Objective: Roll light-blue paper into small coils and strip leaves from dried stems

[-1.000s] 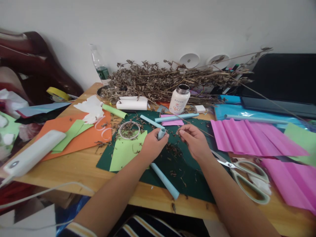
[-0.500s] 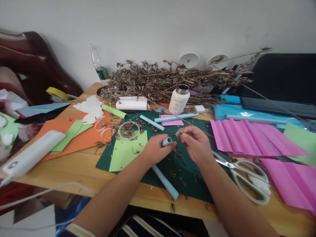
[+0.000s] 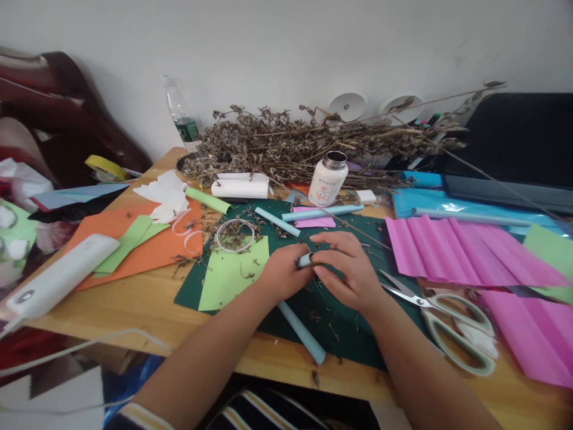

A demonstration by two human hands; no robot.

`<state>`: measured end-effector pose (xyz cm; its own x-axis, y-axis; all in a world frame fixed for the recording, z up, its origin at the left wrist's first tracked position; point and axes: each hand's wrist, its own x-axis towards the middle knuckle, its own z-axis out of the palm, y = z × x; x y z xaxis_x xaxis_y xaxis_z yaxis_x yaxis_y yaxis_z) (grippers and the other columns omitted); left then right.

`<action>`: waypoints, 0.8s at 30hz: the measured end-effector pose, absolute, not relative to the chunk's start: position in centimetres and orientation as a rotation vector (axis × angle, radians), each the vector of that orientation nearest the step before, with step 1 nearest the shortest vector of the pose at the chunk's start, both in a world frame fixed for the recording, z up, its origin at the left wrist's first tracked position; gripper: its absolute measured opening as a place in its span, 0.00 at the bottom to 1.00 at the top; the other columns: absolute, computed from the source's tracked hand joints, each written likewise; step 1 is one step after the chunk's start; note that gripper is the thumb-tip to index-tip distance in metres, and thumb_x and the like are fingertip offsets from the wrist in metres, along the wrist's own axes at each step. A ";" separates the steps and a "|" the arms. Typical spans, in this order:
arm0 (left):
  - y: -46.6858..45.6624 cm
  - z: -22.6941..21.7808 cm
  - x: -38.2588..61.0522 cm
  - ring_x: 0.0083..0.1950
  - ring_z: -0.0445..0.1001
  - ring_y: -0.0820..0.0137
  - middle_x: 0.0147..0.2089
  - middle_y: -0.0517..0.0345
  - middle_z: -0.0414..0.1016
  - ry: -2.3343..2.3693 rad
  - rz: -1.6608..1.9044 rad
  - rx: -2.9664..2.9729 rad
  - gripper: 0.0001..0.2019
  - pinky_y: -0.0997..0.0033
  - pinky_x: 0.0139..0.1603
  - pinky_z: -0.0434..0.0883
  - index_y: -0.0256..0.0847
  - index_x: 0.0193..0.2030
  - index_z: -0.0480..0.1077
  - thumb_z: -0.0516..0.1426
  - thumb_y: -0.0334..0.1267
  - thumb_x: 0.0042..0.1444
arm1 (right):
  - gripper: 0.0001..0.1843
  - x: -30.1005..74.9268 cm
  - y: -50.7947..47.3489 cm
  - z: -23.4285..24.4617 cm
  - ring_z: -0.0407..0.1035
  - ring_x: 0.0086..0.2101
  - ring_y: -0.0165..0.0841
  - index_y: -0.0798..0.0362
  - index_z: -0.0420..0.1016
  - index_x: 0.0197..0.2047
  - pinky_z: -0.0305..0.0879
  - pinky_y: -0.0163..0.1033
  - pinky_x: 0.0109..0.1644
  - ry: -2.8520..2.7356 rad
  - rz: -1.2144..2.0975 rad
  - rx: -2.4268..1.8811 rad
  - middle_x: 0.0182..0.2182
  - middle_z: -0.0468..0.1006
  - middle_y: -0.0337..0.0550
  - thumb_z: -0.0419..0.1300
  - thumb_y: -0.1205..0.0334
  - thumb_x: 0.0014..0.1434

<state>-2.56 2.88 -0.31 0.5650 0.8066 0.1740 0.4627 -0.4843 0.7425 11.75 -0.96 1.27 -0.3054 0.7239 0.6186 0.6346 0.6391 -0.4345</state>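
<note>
My left hand is closed around a light blue paper tube, whose end pokes out between thumb and fingers. My right hand is at that end, fingers apart, with a fingertip at the tube's mouth. Under the hands lies a dark green cutting mat scattered with dry leaf crumbs. Another blue paper tube lies below my left hand. Two more blue tubes rest behind my hands. A clear ring with crumbs in it sits on a light green sheet.
Scissors lie half open at right beside pink crepe paper. An uncapped white bottle stands behind the mat. Dried plant stalks run along the wall. At left are orange paper and a white glue gun.
My right hand has moved left from beside the tube to its mouth, and its pinched fingers have spread. My left hand still grips the tube.
</note>
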 end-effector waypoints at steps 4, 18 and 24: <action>2.9 -0.2 -2.5 0.26 0.61 0.73 0.23 0.61 0.63 1.055 0.620 2.222 0.06 0.75 0.27 0.57 0.39 0.21 0.60 0.51 0.36 0.45 | 0.07 12.0 -1.0 1.0 0.60 0.43 0.38 0.49 0.68 0.33 0.60 0.46 0.42 -2.021 0.093 -1.109 0.49 0.60 0.46 0.53 0.65 0.48; 2.8 -0.3 -2.5 0.26 0.63 0.71 0.23 0.59 0.65 1.205 0.550 2.270 0.09 0.74 0.24 0.55 0.40 0.21 0.60 0.49 0.40 0.47 | 0.09 12.4 -0.7 0.9 0.55 0.49 0.39 0.51 0.69 0.36 0.56 0.48 0.48 -2.155 0.177 -1.091 0.54 0.56 0.46 0.52 0.62 0.50; 3.0 -0.3 -2.8 0.28 0.65 0.69 0.27 0.57 0.68 1.240 0.416 2.398 0.07 0.73 0.25 0.55 0.40 0.24 0.61 0.49 0.41 0.47 | 0.11 13.1 -0.1 1.7 0.54 0.51 0.40 0.51 0.70 0.38 0.52 0.48 0.52 -2.382 0.330 -1.148 0.55 0.57 0.46 0.51 0.59 0.52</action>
<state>-2.75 3.03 -0.33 0.5606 0.8247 0.0750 0.7031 -0.5219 0.4830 13.15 -0.11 1.67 -0.5381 0.7840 0.3095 0.6703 0.6207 -0.4068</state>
